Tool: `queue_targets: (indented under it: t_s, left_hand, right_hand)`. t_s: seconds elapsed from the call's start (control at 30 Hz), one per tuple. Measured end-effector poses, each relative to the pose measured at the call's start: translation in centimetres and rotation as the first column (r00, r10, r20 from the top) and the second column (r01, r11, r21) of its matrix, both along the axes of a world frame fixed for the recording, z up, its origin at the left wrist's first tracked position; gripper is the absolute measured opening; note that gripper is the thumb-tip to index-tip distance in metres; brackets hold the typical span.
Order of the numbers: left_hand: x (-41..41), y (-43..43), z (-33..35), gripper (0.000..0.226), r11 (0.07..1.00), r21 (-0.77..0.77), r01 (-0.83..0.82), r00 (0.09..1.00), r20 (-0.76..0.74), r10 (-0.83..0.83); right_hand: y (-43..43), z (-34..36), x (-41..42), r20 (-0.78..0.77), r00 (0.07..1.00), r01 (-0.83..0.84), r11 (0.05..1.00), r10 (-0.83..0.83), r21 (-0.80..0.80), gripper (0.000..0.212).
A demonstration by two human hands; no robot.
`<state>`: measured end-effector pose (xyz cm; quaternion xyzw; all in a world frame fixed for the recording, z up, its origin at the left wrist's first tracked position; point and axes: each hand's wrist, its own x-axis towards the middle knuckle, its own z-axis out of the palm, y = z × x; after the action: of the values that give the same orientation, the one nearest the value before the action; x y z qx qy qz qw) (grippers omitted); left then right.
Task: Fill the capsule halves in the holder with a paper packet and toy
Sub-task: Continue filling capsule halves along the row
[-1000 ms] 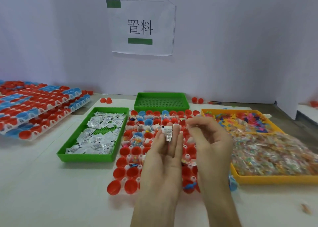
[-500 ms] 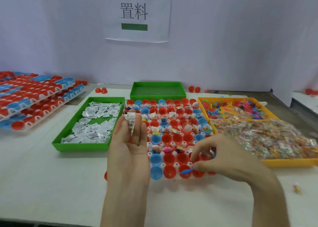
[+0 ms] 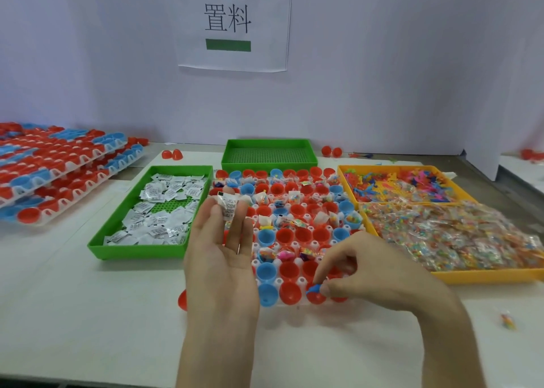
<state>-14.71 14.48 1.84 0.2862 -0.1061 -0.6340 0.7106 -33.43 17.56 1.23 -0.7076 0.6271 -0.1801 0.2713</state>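
Nearest me: right hand [image 3: 368,278] low over the front row of the holder [image 3: 300,281]. Its grip pinches a small blue toy [image 3: 313,289] between thumb and fingertip, right at the mouth of a red capsule half [image 3: 317,298]. Reads as the drop-in step; toy not released yet.

Left hand [image 3: 220,240] is up just left of the holder, palm toward its owner, fingers near straight. The thumb presses a paper packet [image 3: 229,208] against the fingertips; could be a small stack, can't tell. Probably parked there as ready supply, so cups get fed without a trip to the tray.

The holder sits centre on the surface [image 3: 88,314]. Near rows are mostly bare red and blue halves; middle and far rows are patchy with packets and toys.

Stock flanks it for short reach: green tray [image 3: 138,250] of packets on the left, yellow tray [image 3: 482,277] of bagged toys on the right. Behind is a second green tray [image 3: 269,164], nothing visible in it. Far left, stacked holders [image 3: 59,175]. Wall sign [image 3: 232,22] at the back.
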Motion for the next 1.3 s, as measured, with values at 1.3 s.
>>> queue_targets:
  t_s: [1.3]
  left_hand:
    - [5.2,-1.1,0.1,0.025,0.892,-0.407,-0.197,0.75,0.523,0.404]
  right_hand:
    - [0.4,-3.9,-10.1,0.227,0.748,0.664,0.709,-0.624,-0.237,0.016]
